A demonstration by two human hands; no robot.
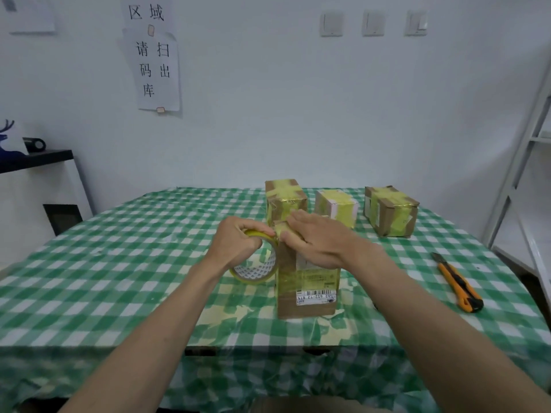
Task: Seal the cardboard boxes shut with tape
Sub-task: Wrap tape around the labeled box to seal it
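A tall brown cardboard box [307, 281] with yellowish tape and a white barcode label on its near face stands upright in the middle of the counter [119, 263], which is covered by a green-and-white checked cloth. This box is the landmark for everything else.

The person's left hand [238, 242] is just to the left of the box's top edge, its fingers curled round a roll of yellowish transparent tape [256, 263]; the left grip is clamped on the roll, which hangs against the box's left side, above the cloth. The right hand [319, 239] lies over the top of the tall box, fingers stretched flat and pressing down on the taped flap near the upper left corner, with the thumb along the front edge; this grip is spread, not closed round anything.

Behind the tall box, touching or nearly touching it from this view, stands a second brown cardboard box [284, 204] wrapped in yellow tape. Behind and to the right of the landmark sits a small pale pink-and-white box [337, 207] with yellow tape on top, and farther right a wider brown cardboard box [390, 210], also taped. Well to the right of the tall box, an orange-and-black utility knife [457, 283] lies on the cloth, its blade end pointing away from the person.

Paper signs with Chinese characters [155, 67] hang on the white wall behind.
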